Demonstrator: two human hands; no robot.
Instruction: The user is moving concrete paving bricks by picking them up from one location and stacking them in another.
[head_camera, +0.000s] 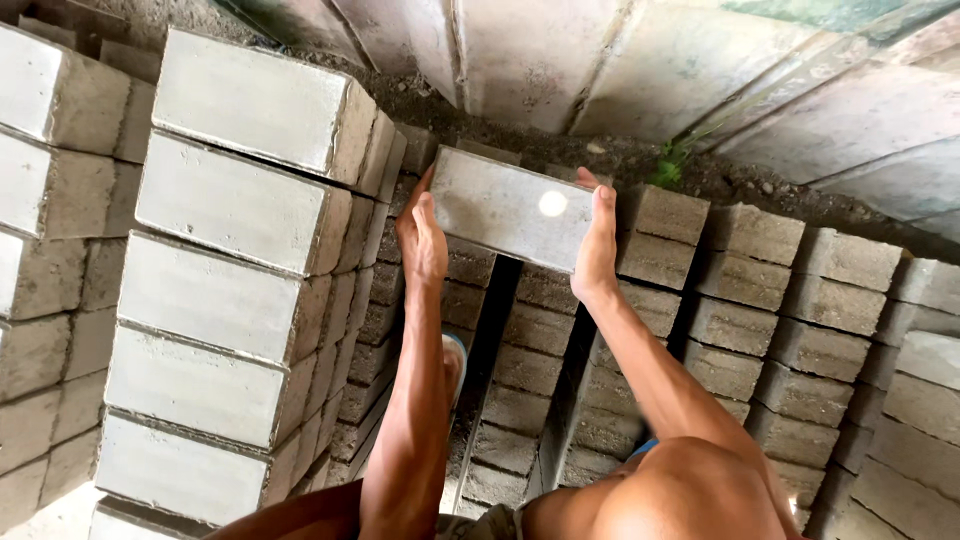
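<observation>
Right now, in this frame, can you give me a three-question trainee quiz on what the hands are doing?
1. True or false: both hands grip one grey concrete block.
2. Where does the left hand sit on it? A) left end B) top face C) underneath
3. Which side has the tall block stack?

Key: 1. True; the right hand clasps the other end. 2. A. 3. The person's left.

2 hands (510, 245) outstretched, palms inward
</observation>
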